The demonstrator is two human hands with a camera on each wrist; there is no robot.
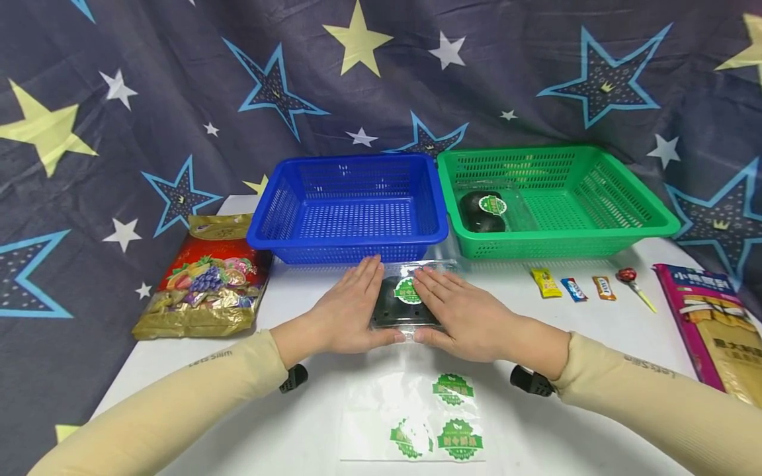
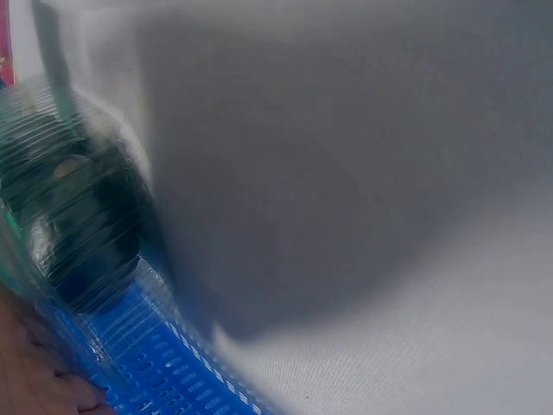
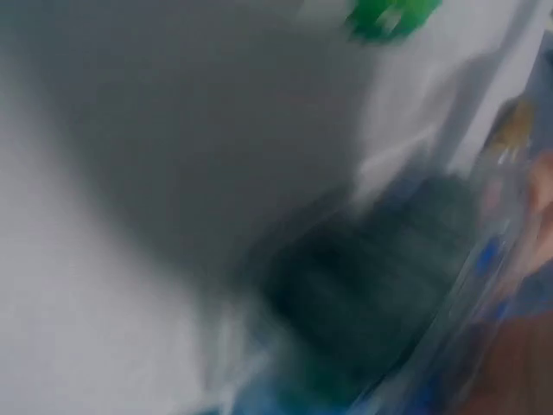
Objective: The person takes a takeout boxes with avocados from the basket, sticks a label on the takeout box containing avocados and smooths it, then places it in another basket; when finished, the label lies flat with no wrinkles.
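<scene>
A clear plastic box with dark, glossy contents is between my two hands, just in front of the blue basket. On its lid is a round green-and-white sticker. My left hand lies along the box's left side, fingers straight, thumb at the near edge. Straight fingers of my right hand rest over the lid and overlap the sticker's right part, with that thumb also at the near edge. Nearer me on the white table lies a sheet with three green stickers. The right wrist view is blurred.
Behind the box stands the blue basket. Right of it, a green basket holds another stickered box. A red-and-gold candy bag is at left. Small wrapped candies, a lollipop and a purple-and-gold bag lie at right.
</scene>
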